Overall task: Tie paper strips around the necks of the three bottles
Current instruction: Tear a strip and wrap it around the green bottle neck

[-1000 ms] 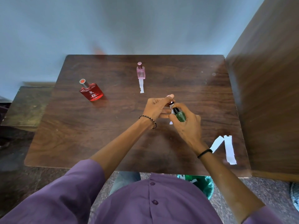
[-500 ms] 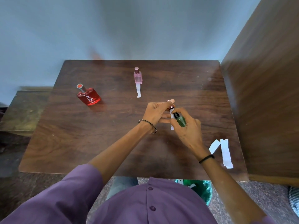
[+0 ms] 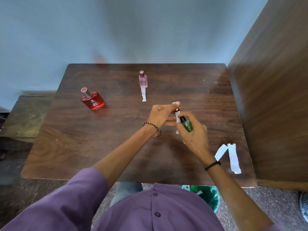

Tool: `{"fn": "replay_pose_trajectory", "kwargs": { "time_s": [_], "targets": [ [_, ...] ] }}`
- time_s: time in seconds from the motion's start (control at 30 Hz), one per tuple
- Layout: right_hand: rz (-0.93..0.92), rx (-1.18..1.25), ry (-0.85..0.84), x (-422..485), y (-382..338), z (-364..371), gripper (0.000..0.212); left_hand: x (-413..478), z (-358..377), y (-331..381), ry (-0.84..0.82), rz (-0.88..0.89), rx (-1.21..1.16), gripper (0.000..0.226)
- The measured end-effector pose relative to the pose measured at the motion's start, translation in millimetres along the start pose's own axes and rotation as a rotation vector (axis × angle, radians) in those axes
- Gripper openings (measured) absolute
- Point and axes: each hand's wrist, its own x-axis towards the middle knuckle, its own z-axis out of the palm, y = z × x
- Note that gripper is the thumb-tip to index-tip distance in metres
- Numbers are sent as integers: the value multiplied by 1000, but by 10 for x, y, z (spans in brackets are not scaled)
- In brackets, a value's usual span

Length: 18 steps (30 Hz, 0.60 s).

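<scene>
**Dark wood table, green bottle held in both hands**

Wood grain fills our view: a dark, glossy brown table (image 3: 116,147) set against a plain blue-grey wall (image 3: 116,30), with a tall wooden panel (image 3: 275,97) to the right of the green bottle (image 3: 187,125) and speckled stone floor (image 3: 275,202) nearer us.

We see the green bottle held tilted just above the tabletop. It's small, rounded, translucent glass with a dark neck. The right hand (image 3: 195,139) has its fingers curled round the body. The left hand (image 3: 160,114), just left of the bottle, pinches the upper end of a white paper strip (image 3: 177,116) by the neck, and the strip hangs down alongside the glass. We cannot tell whether it is wrapped round yet.

Beyond the green bottle and to its left stands the pink bottle (image 3: 143,80), slim and rectangular, with a torn white strip (image 3: 143,95) trailing from its base across the wood. Farther left sits the red bottle (image 3: 93,100), squat and flat-faced with a silver collar. Right of the green bottle and nearer us, two loose strips (image 3: 234,157) lie flat on the wood, ragged-edged and touching at their far ends.
</scene>
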Motion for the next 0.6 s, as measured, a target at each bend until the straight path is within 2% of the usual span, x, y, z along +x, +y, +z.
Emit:
{"fn": "replay_pose_trajectory", "kwargs": {
  "time_s": [0.17, 0.33, 0.6],
  "targets": [
    [-37, -28, 2, 12, -8, -6, 18, -22, -3, -4, -2, -9, -15, 40],
    [-17, -42, -27, 16, -44, -13, 33, -26, -20, 12, -1, 0, -24, 39],
    [35, -51, 36, 47, -25, -82, 45, -15, -75, 45, -45, 25, -78, 39]
  ]
}}
